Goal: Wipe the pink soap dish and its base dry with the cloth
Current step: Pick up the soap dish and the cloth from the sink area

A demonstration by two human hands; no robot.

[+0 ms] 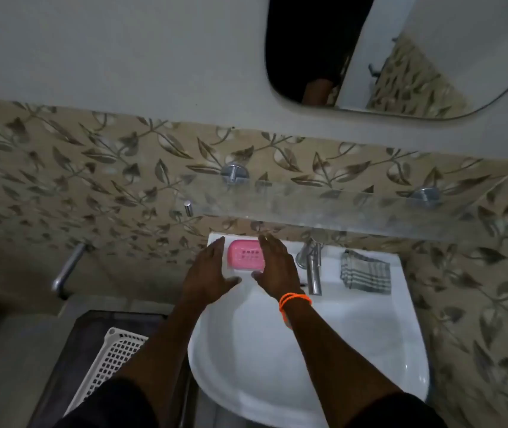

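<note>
The pink soap dish (244, 254) lies on the back left ledge of the white wash basin (354, 350); its slotted top faces up, and its base is not visible apart from it. My left hand (207, 273) is beside the dish's left edge with straight fingers. My right hand (277, 267), with orange bands on the wrist, covers the dish's right edge, fingers straight; I cannot tell if either hand touches it. A folded grey checked cloth (366, 272) lies on the ledge right of the tap, away from both hands.
A chrome tap (312, 267) stands between the dish and the cloth. A glass shelf (354, 211) juts from the leaf-patterned wall just above the basin. A white perforated basket (109, 359) sits low at the left, and a mirror (401, 50) hangs above.
</note>
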